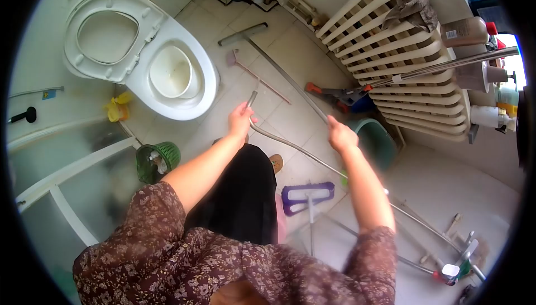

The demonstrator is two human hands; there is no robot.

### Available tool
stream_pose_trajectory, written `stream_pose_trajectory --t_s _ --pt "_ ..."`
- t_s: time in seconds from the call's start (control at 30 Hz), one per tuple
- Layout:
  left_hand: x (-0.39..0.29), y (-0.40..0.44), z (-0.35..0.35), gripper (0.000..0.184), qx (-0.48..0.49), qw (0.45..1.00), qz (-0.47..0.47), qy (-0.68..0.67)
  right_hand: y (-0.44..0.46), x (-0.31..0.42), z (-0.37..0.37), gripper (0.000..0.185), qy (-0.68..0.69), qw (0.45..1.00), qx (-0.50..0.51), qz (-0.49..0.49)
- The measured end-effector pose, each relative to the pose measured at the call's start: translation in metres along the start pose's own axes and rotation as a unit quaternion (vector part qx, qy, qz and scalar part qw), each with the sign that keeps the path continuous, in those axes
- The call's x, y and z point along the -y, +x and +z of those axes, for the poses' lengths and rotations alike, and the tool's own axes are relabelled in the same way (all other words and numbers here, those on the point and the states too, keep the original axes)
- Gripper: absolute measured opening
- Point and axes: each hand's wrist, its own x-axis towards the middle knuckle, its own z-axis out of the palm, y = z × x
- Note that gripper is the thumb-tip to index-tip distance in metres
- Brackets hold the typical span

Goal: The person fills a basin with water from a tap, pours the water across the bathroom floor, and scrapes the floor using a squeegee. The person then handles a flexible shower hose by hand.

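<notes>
My left hand (240, 122) is closed around the end of a metal shower hose (296, 147), its tip pointing away from me over the floor tiles. From there the hose runs back to the right, passing under my right forearm. My right hand (341, 136) grips the long handle of a floor squeegee (285, 74). The squeegee's wide head (243, 34) lies on the tiles ahead. Between the two tools lies a thin pinkish stick (262, 81) with a small flat head.
A toilet (206, 90) with its lid raised holds a white bucket (170, 72). A green wastebasket (167, 153) stands at left. To the right are a radiator (402, 59) with a grey cloth (413, 6), a green basin (375, 144) and a bathtub (430, 187). A purple mop (309, 195) lies near me.
</notes>
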Motion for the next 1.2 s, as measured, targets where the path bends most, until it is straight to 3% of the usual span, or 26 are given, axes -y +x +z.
stream_pose_trajectory --t_s 0.23,0.4,0.53,0.7,0.83,0.9,0.97,1.07,1.2 --pt "0.021 -0.014 -0.003 0.036 0.028 0.999 0.004 0.043 -0.165 -0.096 -0.011 0.032 -0.055 0.997 0.027 0.046" --pt "0.043 -0.032 0.003 0.036 0.058 0.996 -0.019 0.07 -0.239 -0.105 -0.035 0.032 -0.137 0.986 0.036 0.083" --pt "0.046 -0.054 0.005 0.037 0.071 0.996 -0.018 0.058 -0.268 -0.109 -0.044 0.027 -0.179 0.982 -0.049 0.022" --pt "0.071 -0.07 0.0 0.037 0.057 0.996 -0.015 0.059 -0.272 -0.117 -0.018 0.029 -0.104 0.993 -0.06 -0.003" --pt "0.099 -0.085 -0.008 0.037 0.045 0.998 0.018 0.049 -0.213 -0.077 0.018 0.028 -0.012 0.998 -0.066 -0.006" --pt "0.108 -0.09 -0.006 0.035 -0.014 0.999 0.04 -0.003 -0.167 -0.059 0.044 0.029 0.033 0.996 -0.072 -0.047" --pt "0.112 -0.101 -0.008 0.039 0.003 0.999 0.051 -0.001 -0.134 -0.027 0.046 0.026 0.018 0.998 -0.046 -0.043" --pt "0.112 -0.118 -0.004 0.037 -0.017 0.998 0.043 -0.043 -0.101 -0.039 0.075 0.024 -0.01 0.995 -0.073 -0.072" --pt "0.138 -0.135 -0.006 0.033 -0.003 0.997 0.067 0.029 -0.153 -0.095 0.072 0.028 -0.067 0.996 -0.011 -0.061"
